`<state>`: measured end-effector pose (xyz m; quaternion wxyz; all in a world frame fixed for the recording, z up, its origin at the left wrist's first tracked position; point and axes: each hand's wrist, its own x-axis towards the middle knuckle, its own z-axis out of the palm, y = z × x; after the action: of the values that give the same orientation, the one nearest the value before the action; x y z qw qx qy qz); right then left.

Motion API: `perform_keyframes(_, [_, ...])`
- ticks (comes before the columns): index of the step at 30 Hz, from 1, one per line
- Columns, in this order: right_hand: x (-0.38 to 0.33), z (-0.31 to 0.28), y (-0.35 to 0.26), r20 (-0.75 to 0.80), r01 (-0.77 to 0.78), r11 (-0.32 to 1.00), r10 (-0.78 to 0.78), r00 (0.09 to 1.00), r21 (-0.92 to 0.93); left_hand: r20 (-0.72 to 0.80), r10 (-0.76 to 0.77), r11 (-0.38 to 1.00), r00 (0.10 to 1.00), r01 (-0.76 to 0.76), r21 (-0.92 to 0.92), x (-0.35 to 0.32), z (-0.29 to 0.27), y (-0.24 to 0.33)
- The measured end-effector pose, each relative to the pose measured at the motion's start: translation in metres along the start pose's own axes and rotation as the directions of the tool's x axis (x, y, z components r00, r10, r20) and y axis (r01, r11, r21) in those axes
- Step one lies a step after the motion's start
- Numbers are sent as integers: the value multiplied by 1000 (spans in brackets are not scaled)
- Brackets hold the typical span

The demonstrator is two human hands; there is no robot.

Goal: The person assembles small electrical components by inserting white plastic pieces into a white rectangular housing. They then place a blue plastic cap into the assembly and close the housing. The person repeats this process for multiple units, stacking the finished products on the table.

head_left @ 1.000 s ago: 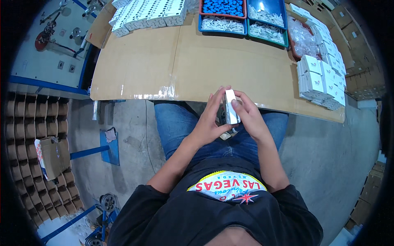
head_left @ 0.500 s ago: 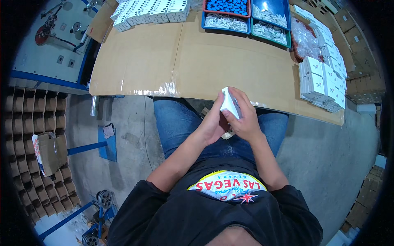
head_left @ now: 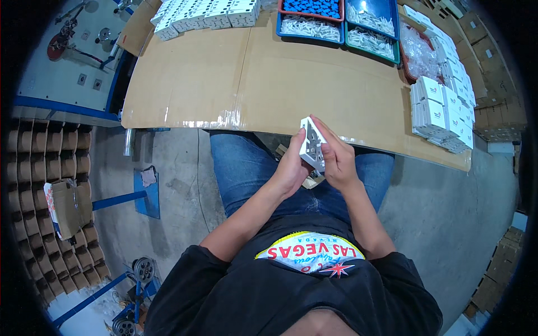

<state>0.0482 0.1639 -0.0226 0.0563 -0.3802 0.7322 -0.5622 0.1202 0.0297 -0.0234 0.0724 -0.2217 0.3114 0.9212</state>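
Between my two hands, just off the table's near edge and above my lap, is a white wall socket (head_left: pixel 312 144). It stands tilted, and a face with dark openings shows. My left hand (head_left: pixel 291 171) grips its left side, the thumb along the edge. My right hand (head_left: pixel 340 163) closes on the other side, fingers behind it and thumb at its front. The palms hide its lower part. Below the hands, a small pale piece (head_left: pixel 312 181) shows in part by my lap; I cannot make out what it is.
The cardboard-covered table (head_left: pixel 280 84) spreads ahead. White stacked units with dark holes (head_left: pixel 207 15) stand far left. Trays hold blue parts (head_left: pixel 311 8) and white slim parts (head_left: pixel 310 27). At right are stacked white boxlike units (head_left: pixel 440 112) and a tray of clear plastic bags (head_left: pixel 419 53).
The wall socket has turned in my hands: a plain white side showed before, and the face with dark openings shows now. My right thumb and fingers have shifted on it.
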Motion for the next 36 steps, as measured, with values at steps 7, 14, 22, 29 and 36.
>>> perform_keyframes(7, [2,1,-1,20,7,1000,-7,1000,-14,1,-20,997,1000,20,-68,4,-4,2])
perform_keyframes(14, [2,-1,8,37,-48,998,46,998,40,65,-126,989,990,130,-68,16,-23,2])
perform_keyframes(22, [7,-1,1,-24,44,999,-44,999,18,-64,181,967,981,-165,196,17,-18,-7])
perform_keyframes(29, [-4,6,-3,-21,39,997,-38,999,60,232,654,585,720,-676,448,10,-16,7])
perform_keyframes(36, [-5,12,3,-1,97,992,-97,995,76,345,674,471,653,-740,480,9,-29,18])
